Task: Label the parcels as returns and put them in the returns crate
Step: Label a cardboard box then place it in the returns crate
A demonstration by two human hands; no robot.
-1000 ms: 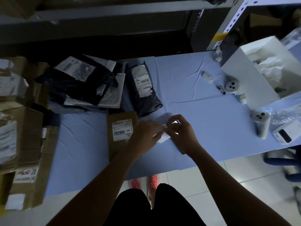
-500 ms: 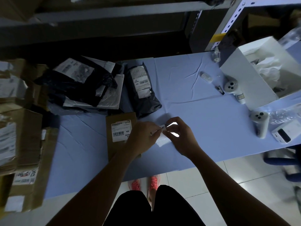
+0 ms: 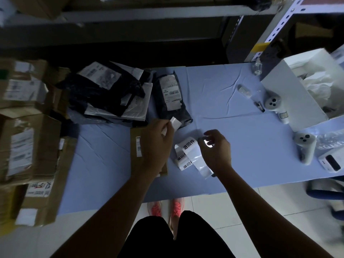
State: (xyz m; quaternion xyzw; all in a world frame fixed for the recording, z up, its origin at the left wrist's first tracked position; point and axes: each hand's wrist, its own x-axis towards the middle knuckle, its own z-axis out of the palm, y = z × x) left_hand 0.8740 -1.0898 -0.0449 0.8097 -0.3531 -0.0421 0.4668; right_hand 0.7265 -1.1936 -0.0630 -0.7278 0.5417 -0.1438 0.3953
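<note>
One peeled return label (image 3: 175,123) is pinched in my left hand (image 3: 158,144) at centre frame, my right hand (image 3: 216,148) half-open above the label strip (image 3: 188,155) on the counter (image 3: 232,131); next, I judge, press it onto the brown parcel (image 3: 136,146) underneath.

A wide stretch of bare blue tablecloth (image 3: 229,108) is left open in the middle. The left is blocked by heaped dark mailer bags (image 3: 109,94) and stacked cardboard boxes (image 3: 28,146); the right by a white box (image 3: 296,95) and two white controllers (image 3: 305,146).
</note>
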